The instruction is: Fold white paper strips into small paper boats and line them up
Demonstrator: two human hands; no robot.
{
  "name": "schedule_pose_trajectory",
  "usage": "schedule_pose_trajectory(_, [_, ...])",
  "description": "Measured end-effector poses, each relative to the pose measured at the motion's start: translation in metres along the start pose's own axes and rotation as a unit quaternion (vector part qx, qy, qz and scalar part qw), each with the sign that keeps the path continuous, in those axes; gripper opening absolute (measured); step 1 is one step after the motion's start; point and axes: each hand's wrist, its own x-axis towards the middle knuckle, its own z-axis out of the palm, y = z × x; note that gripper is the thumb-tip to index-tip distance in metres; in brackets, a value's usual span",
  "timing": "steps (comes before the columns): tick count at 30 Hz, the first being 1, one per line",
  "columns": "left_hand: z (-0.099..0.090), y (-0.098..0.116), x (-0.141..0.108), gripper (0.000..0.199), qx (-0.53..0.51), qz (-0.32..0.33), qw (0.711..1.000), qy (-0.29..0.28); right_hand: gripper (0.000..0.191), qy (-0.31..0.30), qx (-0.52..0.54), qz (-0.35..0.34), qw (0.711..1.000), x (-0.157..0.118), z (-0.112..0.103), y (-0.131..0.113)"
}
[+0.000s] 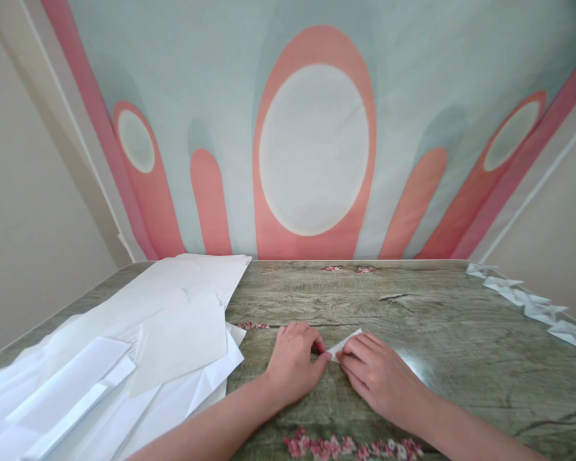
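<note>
A small piece of folded white paper (344, 344) is held just above or on the table between my two hands. My left hand (298, 357) pinches its left corner with thumb and forefinger. Opposite it, my right hand (377, 371) grips the right side of the paper, fingers curled and covering much of it. Only a pointed upper tip and a narrow strip show between the fingers.
Loose and folded white sheets (182, 342) lie piled across the table's left side. Along the right edge runs a row of several small folded paper pieces (544, 312). The wood-grain tabletop (292, 288) ends at a patterned backdrop (314, 246).
</note>
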Motion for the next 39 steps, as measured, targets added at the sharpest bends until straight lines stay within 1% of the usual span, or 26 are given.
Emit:
schedule_pose_trajectory(7, [-0.0009,-0.0017,0.0060,0.012,0.035,-0.038,0.998,-0.035,0.016,-0.023,-0.004,0.000,1.000,-0.0016,-0.0005,0.0008])
schedule_pose_trajectory(12, [0.0006,-0.0028,0.0064,0.013,0.034,-0.044,0.998,-0.035,0.025,-0.054,-0.017,-0.001,0.998,-0.0040,-0.0021,-0.0002])
schedule_pose_trajectory(14, [0.0001,-0.0024,0.0065,0.014,0.034,-0.045,0.998,-0.038,0.024,-0.059,-0.027,-0.009,0.998,-0.0043,-0.0019,0.0001])
schedule_pose_trajectory(20, [-0.0018,-0.0005,0.0073,0.009,0.042,-0.051,0.997,-0.044,0.023,-0.054,-0.065,-0.023,0.996,-0.0042,0.0022,-0.0001])
schedule_pose_trajectory(26, [-0.0017,-0.0012,0.0073,0.009,0.050,-0.047,0.997,-0.047,0.023,-0.067,-0.094,-0.029,0.993,-0.0042,0.0058,-0.0023])
schedule_pose_trajectory(34, [-0.0044,-0.0020,0.0085,0.012,0.054,-0.045,0.996,-0.055,0.020,-0.071,-0.093,-0.010,0.993,-0.0025,0.0051,-0.0038])
schedule_pose_trajectory(39, [-0.0045,-0.0061,0.0081,0.011,0.055,-0.045,0.996,-0.057,0.022,-0.073,-0.089,-0.004,0.993,-0.0005,0.0015,-0.0052])
